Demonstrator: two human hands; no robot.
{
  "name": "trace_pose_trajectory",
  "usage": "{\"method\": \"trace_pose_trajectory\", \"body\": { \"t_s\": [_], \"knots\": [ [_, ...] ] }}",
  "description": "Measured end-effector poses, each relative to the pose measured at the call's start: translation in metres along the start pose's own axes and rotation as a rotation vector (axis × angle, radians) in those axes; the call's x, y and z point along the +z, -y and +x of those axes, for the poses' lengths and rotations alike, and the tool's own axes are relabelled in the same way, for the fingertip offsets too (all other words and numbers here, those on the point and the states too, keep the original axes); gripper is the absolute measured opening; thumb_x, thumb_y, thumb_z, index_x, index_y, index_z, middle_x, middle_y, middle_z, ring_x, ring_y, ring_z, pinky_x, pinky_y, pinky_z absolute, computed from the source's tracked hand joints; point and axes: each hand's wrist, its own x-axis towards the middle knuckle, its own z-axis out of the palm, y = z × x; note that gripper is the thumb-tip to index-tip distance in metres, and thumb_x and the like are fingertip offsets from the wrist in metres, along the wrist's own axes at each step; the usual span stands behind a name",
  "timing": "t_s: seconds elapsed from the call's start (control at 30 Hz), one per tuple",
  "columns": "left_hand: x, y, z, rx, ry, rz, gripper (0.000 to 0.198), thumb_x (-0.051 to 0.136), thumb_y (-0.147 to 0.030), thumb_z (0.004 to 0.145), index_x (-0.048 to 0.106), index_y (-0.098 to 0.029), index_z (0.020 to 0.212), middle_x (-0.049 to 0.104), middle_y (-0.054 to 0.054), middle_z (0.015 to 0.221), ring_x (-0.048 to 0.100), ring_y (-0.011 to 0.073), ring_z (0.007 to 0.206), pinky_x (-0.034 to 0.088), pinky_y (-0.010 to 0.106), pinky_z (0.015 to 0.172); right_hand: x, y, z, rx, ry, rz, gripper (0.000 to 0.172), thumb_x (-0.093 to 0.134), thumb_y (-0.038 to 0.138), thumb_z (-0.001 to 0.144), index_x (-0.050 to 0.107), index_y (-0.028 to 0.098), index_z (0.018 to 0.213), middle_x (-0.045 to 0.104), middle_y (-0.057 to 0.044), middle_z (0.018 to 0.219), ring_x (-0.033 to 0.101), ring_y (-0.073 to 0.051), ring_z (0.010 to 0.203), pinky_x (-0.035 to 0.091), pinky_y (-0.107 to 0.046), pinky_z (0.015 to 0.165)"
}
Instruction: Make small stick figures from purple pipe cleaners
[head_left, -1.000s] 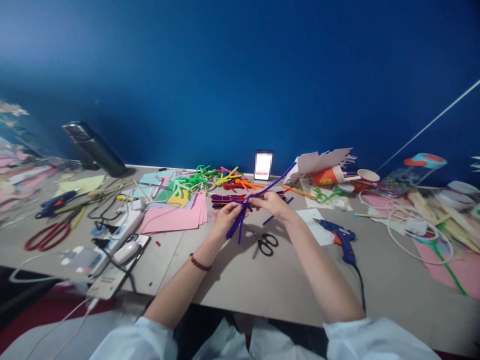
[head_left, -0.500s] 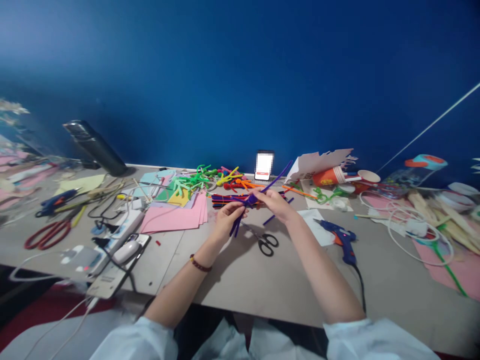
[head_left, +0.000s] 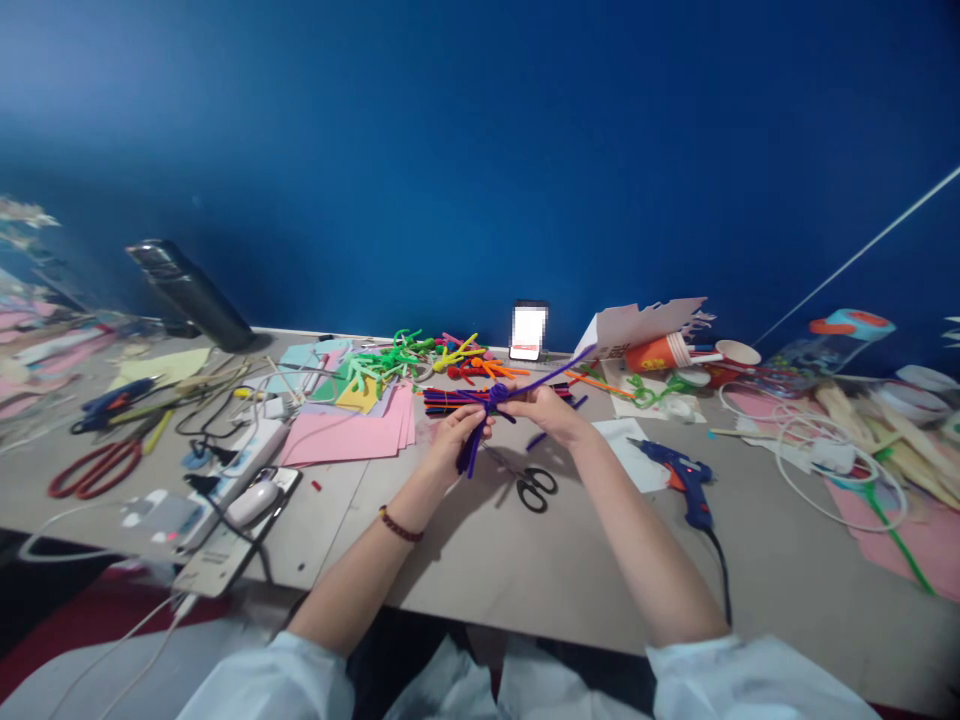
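Purple pipe cleaners (head_left: 496,398), twisted together into a small figure with several loose ends, are held between both hands above the table. My left hand (head_left: 457,436) pinches the lower part, whose ends hang below the fingers. My right hand (head_left: 547,412) is closed on the right side of the twist, and one long purple end slants up past it to the right. Behind the hands lies a bundle of dark and coloured pipe cleaners (head_left: 442,402). Black-handled scissors (head_left: 534,490) rest on the table just below the hands, their blades partly in shadow.
A blue glue gun (head_left: 679,470) lies to the right, its cord trailing frontward. Pink paper (head_left: 345,438) and green pipe-cleaner shapes (head_left: 394,355) sit left of centre. A phone (head_left: 529,330) leans at the wall. Farther left are a power strip (head_left: 240,465) and red-handled scissors (head_left: 96,468).
The long purple end has swung lower to the right. My right hand's fingers have shifted slightly down along the twist, while my left hand keeps its place.
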Motion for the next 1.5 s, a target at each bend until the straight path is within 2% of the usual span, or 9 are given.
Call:
{"method": "trace_pose_trajectory", "body": {
  "t_s": [0.13,0.33,0.7,0.87,1.17,1.5],
  "knots": [
    [0.0030,-0.0019,-0.0015,-0.001,-0.014,0.037,0.031,0.080,-0.025,0.057,0.062,-0.014,0.079,0.065,0.001,0.065,0.060,0.0086,0.056,0.047,0.019,0.056,-0.0009,-0.0062,0.0015,0.051,0.004,-0.053,0.028,0.076,0.032,0.062,0.068,0.017,0.084,0.066,-0.001,0.082,0.056,-0.016,0.081,0.042,-0.031,0.077],
    [0.0062,-0.0037,-0.0035,-0.020,-0.018,0.068,0.034,0.082,-0.025,0.054,0.061,-0.013,0.077,0.066,0.002,0.065,0.059,0.0078,0.053,0.047,0.018,0.054,0.0002,-0.0067,0.0023,0.012,0.059,-0.062,0.018,0.074,0.032,0.065,0.067,0.017,0.073,0.063,0.001,0.071,0.055,-0.013,0.070,0.041,-0.028,0.070],
    [0.0055,-0.0033,-0.0029,-0.138,0.022,-0.075,0.027,0.080,-0.019,0.057,0.059,-0.014,0.073,0.061,0.000,0.061,0.055,0.0057,0.050,0.047,0.017,0.054,0.0016,-0.0074,0.0020,0.008,0.104,-0.012,0.020,0.075,0.033,0.064,0.066,0.017,0.073,0.064,0.000,0.070,0.055,-0.014,0.069,0.042,-0.028,0.067],
    [0.0026,-0.0023,-0.0017,-0.062,0.013,0.015,0.031,0.080,-0.031,0.059,0.062,-0.014,0.077,0.066,0.003,0.067,0.061,0.0102,0.057,0.049,0.020,0.057,0.0007,-0.0083,0.0025,0.006,0.111,-0.024,0.019,0.074,0.032,0.065,0.067,0.017,0.073,0.062,0.001,0.068,0.053,-0.014,0.067,0.039,-0.027,0.066],
    [0.0058,-0.0007,-0.0050,-0.030,0.048,0.097,0.037,0.085,-0.036,0.050,0.063,-0.013,0.071,0.063,0.001,0.059,0.055,0.0086,0.048,0.042,0.019,0.048,0.0008,-0.0028,-0.0032,0.040,0.170,0.003,0.015,0.072,0.028,0.067,0.066,0.016,0.073,0.059,0.001,0.069,0.050,-0.012,0.065,0.037,-0.026,0.064],
    [0.0029,0.0028,-0.0037,0.010,0.121,0.071,0.037,0.086,-0.030,0.048,0.061,-0.013,0.069,0.056,-0.004,0.051,0.050,0.0059,0.046,0.039,0.018,0.047,-0.0002,-0.0071,-0.0025,0.075,0.242,0.092,0.013,0.072,0.024,0.068,0.063,0.015,0.071,0.057,0.002,0.069,0.048,-0.011,0.066,0.035,-0.026,0.065]
  ]
}}
